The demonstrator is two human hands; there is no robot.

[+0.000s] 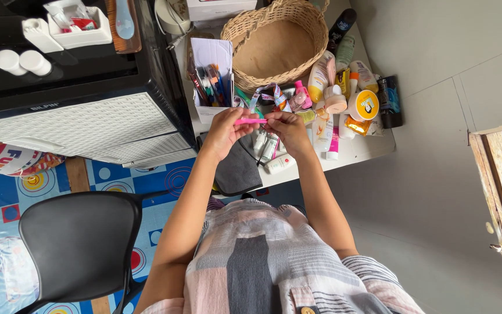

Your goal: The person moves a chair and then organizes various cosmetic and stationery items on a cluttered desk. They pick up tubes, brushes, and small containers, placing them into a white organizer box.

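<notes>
My left hand [226,129] and my right hand [286,127] are raised together above the white table [367,148]. Between them they hold a thin pink stick-shaped item [250,121], each hand gripping one end. Just beyond the hands stands a white box [211,55] with pens and brushes upright in it. Under the hands lie several small tubes [269,152] and a dark grey cloth [237,170] that hangs over the table's near edge.
A woven basket [278,40] sits at the table's far side. Bottles, tubes and jars [350,96] crowd its right half. A black cabinet with a white wicker front [82,125] stands at left. A black chair [79,241] stands near, on a patterned blue mat.
</notes>
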